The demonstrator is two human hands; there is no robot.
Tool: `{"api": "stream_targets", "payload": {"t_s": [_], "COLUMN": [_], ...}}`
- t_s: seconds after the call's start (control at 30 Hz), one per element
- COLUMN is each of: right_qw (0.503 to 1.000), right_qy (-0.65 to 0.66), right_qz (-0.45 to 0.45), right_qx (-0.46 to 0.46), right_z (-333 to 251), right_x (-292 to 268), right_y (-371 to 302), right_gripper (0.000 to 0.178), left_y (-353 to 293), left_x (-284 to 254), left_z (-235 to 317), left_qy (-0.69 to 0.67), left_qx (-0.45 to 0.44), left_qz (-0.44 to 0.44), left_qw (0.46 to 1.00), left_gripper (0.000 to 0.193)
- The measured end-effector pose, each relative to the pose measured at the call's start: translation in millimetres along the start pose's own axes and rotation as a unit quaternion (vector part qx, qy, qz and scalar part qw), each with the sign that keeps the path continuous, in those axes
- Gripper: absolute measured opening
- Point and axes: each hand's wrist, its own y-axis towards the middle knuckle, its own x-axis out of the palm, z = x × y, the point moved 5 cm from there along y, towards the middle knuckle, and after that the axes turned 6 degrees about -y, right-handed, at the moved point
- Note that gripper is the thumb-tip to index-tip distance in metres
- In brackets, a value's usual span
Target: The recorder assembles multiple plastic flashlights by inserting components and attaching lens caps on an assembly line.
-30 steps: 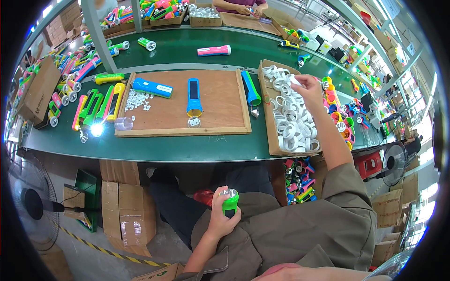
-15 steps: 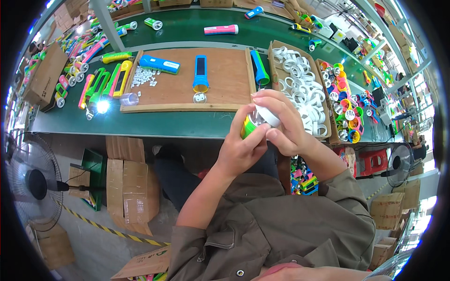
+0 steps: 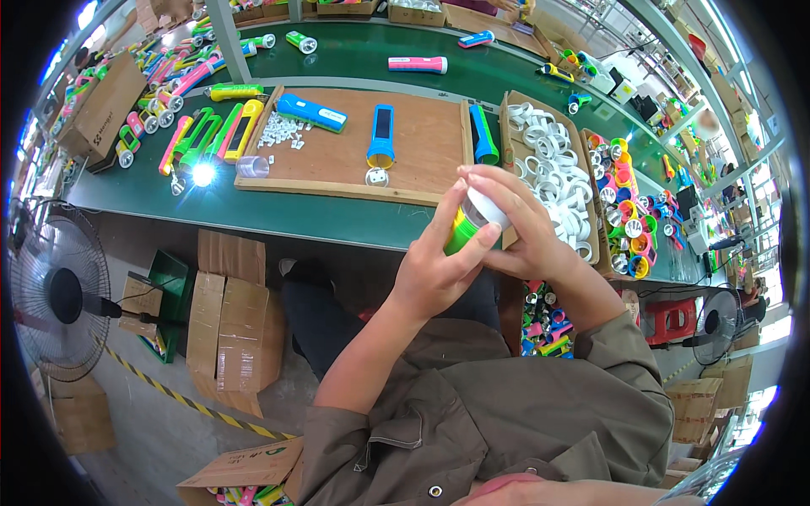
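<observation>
Just over the bench's front edge, both hands are closed around a green and yellow flashlight (image 3: 461,234). My left hand (image 3: 434,271) grips its body, fingers wrapped round the side. On the flashlight's wide head end sits a white ring (image 3: 488,207), held by the fingers of my right hand (image 3: 533,240). My palms hide most of the flashlight. Beyond them, a wooden board (image 3: 337,160) bears a blue flashlight (image 3: 381,135) with a small reflector bulb piece (image 3: 377,177) at its head, and another blue flashlight (image 3: 312,113) lying sideways.
Right of the board stands a carton of white rings (image 3: 574,190), then a box of coloured flashlight parts (image 3: 631,221). Small white pieces (image 3: 283,131) and a clear cup (image 3: 253,166) lie on the board's left. A lit flashlight (image 3: 202,174) shines beside several others. A fan (image 3: 63,291) stands left.
The view has shifted slightly, so the bench appears further right. My right fingers have moved round the white ring, and the flashlight's head is tilted more upright.
</observation>
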Motion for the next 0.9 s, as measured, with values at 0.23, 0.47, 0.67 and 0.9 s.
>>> {"api": "stream_targets", "payload": {"t_s": [0.23, 0.47, 0.67, 0.9], "right_qw": [1.000, 1.000, 0.999, 0.998], "right_qy": [0.014, 0.018, 0.047, 0.056], "right_qz": [0.001, 0.007, 0.013, -0.008], "right_qx": [-0.002, 0.010, 0.024, 0.011], "right_z": [1.1, 2.8, 5.6, 7.0], "right_x": [-6.3, -6.8, -3.4, -6.2], "right_y": [-1.5, -1.1, -4.8, -5.3], "right_gripper": [0.072, 0.069, 0.070, 0.069], "left_y": [4.4, 5.4, 12.6, 11.9], "left_x": [6.7, 6.2, 1.8, 3.0], "left_z": [-0.6, -2.5, 3.3, 5.0], "left_qy": [-0.001, -0.001, -0.012, -0.010], "left_qx": [0.019, 0.015, 0.019, -0.002], "left_qz": [-0.015, -0.055, -0.038, -0.036], "left_qw": [1.000, 0.998, 0.999, 0.999], "left_gripper": [0.057, 0.079, 0.062, 0.066]}}
